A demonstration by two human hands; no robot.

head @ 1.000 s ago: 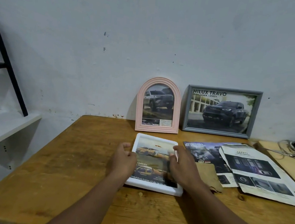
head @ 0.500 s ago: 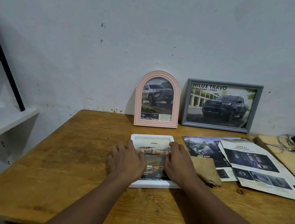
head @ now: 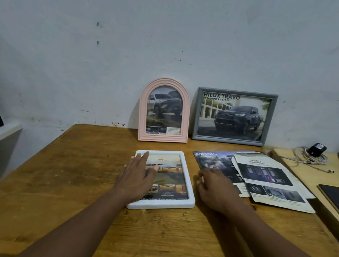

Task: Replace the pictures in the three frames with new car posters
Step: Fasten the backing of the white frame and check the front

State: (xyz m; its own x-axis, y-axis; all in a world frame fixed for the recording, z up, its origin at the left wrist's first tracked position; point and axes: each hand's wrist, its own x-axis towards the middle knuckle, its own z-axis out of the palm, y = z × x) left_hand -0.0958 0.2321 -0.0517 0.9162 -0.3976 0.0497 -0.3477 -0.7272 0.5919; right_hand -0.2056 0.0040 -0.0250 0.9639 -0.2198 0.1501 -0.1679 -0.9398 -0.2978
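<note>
While the white frame (head: 188,179) lies flat (face up), left hand (head: 137,174) presses it spread; right hand (head: 215,189) rests loosely curled, empty, beside it.

The poster in the grey frame (head: 234,116), right of centre in the frame, reads "HILUX TRAVO" with "PRERUNNER / 4TREX" beneath. On the counter at right, the dark brochure (head: 213,162) is headed "POWERTRAIN & OFF-ROAD ABILITY", and the pale sheet (head: 269,181) lying over it says "SAFETY". Small print on the posters in the pink arched frame (head: 165,111) and the white frame (head: 164,180) is too blurred to read
</note>
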